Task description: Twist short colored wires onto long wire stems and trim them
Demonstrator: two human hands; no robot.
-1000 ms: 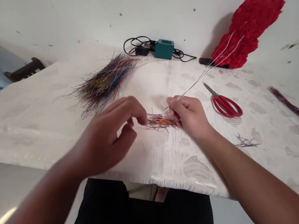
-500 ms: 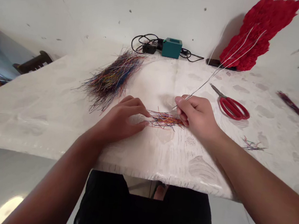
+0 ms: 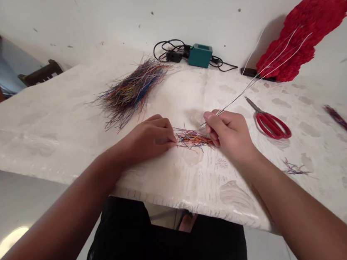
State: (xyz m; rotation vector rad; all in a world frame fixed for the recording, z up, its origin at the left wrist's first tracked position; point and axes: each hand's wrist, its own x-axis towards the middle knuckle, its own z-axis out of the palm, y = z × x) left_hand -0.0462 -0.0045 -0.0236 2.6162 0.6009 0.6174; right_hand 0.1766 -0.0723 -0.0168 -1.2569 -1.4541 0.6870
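Observation:
A small pile of thin coloured wires [image 3: 195, 138] lies on the table between my hands. My left hand [image 3: 151, 139] rests at the pile's left end, thumb and forefinger pinched on a wire end there. Over the right end is my right hand [image 3: 228, 132], its thumb and fingers closed on a few long white wires [image 3: 243, 90] that slant up to the right. Their short lower ends poke out past the thumb, just above the pile.
Behind my left hand lies a big bundle of coloured wires [image 3: 132, 90]. Red-handled scissors [image 3: 272, 125] lie right of my right hand, with wire scraps [image 3: 296, 168] nearer me. A teal box [image 3: 200, 56] with black cables and a red fluffy thing [image 3: 296, 44] stand by the wall.
My left thumb and forefinger, apart before, have come together at the pile's left end. My right hand holds the white wires in nearly the same place.

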